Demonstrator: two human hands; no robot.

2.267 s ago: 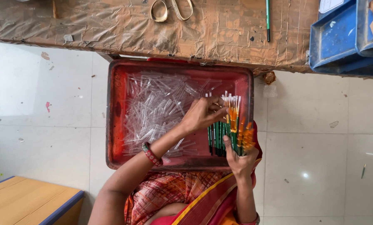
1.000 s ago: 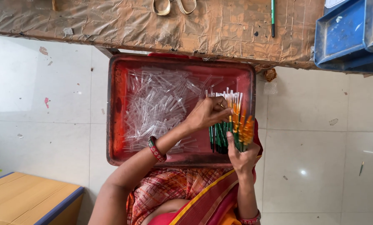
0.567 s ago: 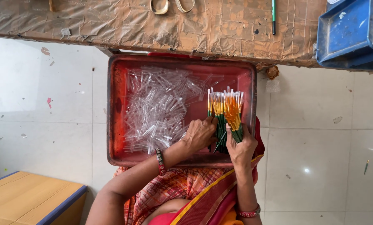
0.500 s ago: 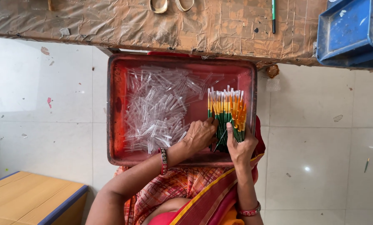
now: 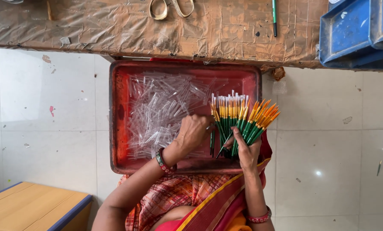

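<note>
Over the red tray (image 5: pixel 116 107), the right hand (image 5: pixel 245 147) clamps its fingers around a fanned bundle of green-and-orange brushes (image 5: pixel 238 119), held at the tray's right side. Just left of it, the left hand (image 5: pixel 193 133) curls over the clear plastic caps (image 5: pixel 157 111), fingers together, seemingly pinching something, though I cannot tell what. Risk, I'd judge: the fan is splayed wide, so a loosened grip could spill brushes into the caps or onto the floor.

Open room above the heap of clear plastic tubes (image 5: pixel 161 111) in the red tray (image 5: pixel 114 124). Blocked on the right by fanned brushes (image 5: pixel 238 119); hemmed beyond by the table edge (image 5: pixel 157 47).
</note>
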